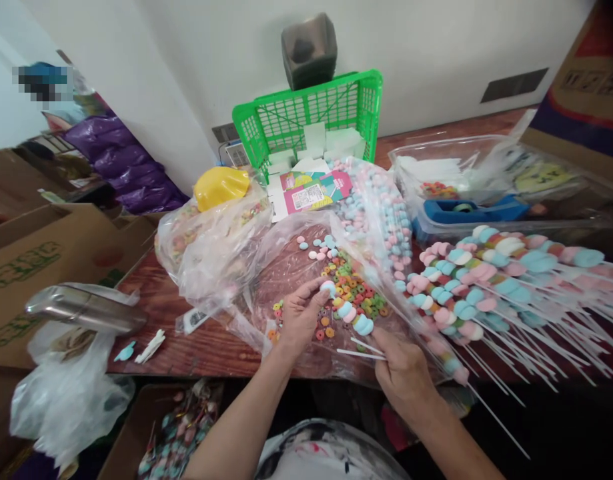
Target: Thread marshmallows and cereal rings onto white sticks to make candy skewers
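The person's left hand pinches a blue-and-white marshmallow between thumb and fingers at the upper end of a marshmallow skewer; the right hand is closed around the lower end of that skewer, just below its bottom blue marshmallow, and also grips white sticks that poke out toward the left; the skewer slants between the two hands, above the near part of the counter; whether its stick runs through the pinched piece cannot be told.

Beneath and beyond the hands, colourful cereal rings lie spread on clear plastic, with a few loose marshmallows just past them; farther back stands a bulging bag of marshmallows, in front of a green basket; to the right, a heap of threaded skewers lies with sticks pointing toward the near edge, a blue tape dispenser behind it; a steel flask lies far left.
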`<state>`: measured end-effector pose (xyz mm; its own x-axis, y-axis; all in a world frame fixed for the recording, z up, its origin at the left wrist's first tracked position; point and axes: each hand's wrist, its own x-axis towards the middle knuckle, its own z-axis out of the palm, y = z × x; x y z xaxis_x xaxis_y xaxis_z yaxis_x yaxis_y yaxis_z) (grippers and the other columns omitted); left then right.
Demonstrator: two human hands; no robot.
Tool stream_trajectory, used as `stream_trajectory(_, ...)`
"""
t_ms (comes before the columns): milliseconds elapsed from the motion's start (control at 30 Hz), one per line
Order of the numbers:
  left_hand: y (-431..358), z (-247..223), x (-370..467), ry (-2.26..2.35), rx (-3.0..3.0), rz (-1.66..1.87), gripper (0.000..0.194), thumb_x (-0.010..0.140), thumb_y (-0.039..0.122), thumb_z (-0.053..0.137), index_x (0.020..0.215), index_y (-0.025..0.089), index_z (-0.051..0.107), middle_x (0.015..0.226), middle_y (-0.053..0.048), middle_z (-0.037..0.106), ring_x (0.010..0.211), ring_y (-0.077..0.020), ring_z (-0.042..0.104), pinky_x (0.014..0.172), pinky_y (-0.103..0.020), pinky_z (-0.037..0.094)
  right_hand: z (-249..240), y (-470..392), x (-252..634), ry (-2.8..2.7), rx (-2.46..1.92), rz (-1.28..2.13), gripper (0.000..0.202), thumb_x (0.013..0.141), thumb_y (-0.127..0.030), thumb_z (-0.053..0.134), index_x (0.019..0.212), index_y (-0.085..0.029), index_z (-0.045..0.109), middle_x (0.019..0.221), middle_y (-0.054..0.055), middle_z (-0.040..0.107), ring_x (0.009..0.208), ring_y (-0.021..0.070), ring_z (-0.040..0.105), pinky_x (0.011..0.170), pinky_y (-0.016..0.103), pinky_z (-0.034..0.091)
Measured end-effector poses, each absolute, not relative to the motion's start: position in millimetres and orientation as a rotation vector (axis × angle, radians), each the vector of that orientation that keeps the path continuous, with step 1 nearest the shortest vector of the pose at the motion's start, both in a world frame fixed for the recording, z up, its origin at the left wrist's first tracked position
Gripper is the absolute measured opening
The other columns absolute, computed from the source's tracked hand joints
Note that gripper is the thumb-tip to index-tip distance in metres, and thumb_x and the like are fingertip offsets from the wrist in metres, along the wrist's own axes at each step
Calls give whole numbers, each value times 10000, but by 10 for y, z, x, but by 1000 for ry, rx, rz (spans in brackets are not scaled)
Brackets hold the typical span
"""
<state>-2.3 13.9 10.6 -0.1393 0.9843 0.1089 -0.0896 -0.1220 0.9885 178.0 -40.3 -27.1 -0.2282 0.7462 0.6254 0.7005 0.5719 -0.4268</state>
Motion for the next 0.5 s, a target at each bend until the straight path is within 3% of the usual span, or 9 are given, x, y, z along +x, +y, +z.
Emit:
stream_trajectory(233,98,67,-60,1318,1993,1447,207,828,206,620,1002,232,727,994,-62,740,932,-208,678,874,-360,533,-302,-453,1762,-1936,-1180,131,247,804,-47,388,818,-165,605,581,3,611,498,143,590,501,240,388)
stream_trajectory(400,75,83,32,1333,2090,1410,233,853,183,576,1031,245,713,961,-60,745,878,-198,690,821,-354,554,-341,-465,1741,-1928,-1190,210,262,765,-28,382,757,-179,597,548,-4,584,473,142,565,486,241,376)
stream_trajectory(500,64,123,69,1264,2104,1355,257,851,183,566,1055,245,709,1026,-74,732,947,-203,682,874,-358,545,-403,-446,1721,-1943,-1230,233,301,690,-11,383,776,-175,621,548,5,591,491,152,568,492,241,381)
